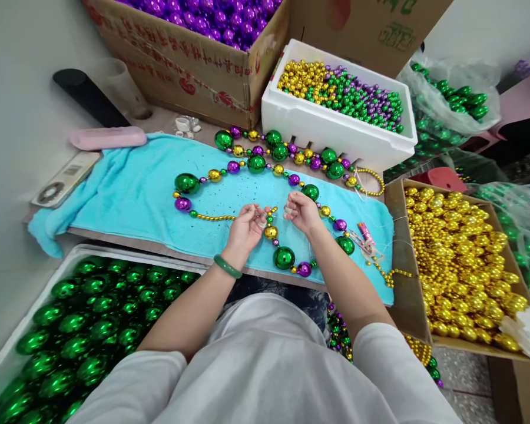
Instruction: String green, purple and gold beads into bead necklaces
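Containers: a carton (pixel 247 88) is standing at the worktop's far edge, holding purple beads (pixel 203 20). Right of it, a foam box (pixel 335 126) is holding small gold, green and purple beads. Beyond the far right corner, a clear bag (pixel 492 97) is bulging with green beads. Along the right edge, a second carton (pixel 401 215) is holding gold beads (pixel 461 265), large and small. By the near edge, at left, a white tub (pixel 29 306) is holding large green beads (pixel 103 303).

Surroundings: the strand (pixel 285 257) is lying in a loop on the blue towel (pixel 136 176), mid-worktop. The left hand (pixel 248 225) is pinching the strand's ends, fingers closed on them. The right hand (pixel 301 211) is keeping its fingertips together, just beside; whether they are gripping fine thread cannot be told. Finished-looking strands (pixel 280 152) are lying along the far edge, before the foam box. A pink case (pixel 108 138) and a flat box (pixel 66 178) are occupying the left end. Near the right edge, a pink lighter-like item (pixel 365 233) is lying beside the loop.

Edges and room: the towel is spreading bare, but for dark specks, between the flat box and the loop. The person's body is blocking the near edge. A gold string (pixel 400 272) is crossing the towel's right edge.
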The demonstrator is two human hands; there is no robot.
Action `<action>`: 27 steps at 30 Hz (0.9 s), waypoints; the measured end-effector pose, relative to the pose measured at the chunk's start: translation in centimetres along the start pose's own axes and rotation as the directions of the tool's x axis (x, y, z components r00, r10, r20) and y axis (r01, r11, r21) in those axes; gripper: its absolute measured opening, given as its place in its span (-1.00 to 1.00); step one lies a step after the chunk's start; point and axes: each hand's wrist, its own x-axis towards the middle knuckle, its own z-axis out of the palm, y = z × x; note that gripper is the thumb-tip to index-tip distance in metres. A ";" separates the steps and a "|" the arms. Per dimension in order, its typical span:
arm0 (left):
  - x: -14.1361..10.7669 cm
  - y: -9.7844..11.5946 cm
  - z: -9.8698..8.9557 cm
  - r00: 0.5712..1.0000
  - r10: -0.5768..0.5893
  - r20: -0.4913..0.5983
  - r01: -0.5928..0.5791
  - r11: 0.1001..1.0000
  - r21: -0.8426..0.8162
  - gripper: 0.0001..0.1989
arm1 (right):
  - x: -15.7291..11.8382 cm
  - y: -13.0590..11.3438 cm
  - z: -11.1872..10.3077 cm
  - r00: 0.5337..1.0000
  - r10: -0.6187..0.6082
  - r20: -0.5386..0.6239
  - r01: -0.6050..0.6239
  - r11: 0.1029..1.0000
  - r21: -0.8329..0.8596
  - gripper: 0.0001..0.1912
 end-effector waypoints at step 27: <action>1.9 -1.6 -0.1 0.956 0.081 0.282 -0.197 0.889 0.413 -0.79 | 1.8 -1.9 -0.1 0.999 -0.038 -0.031 0.024 0.929 -0.369 -0.67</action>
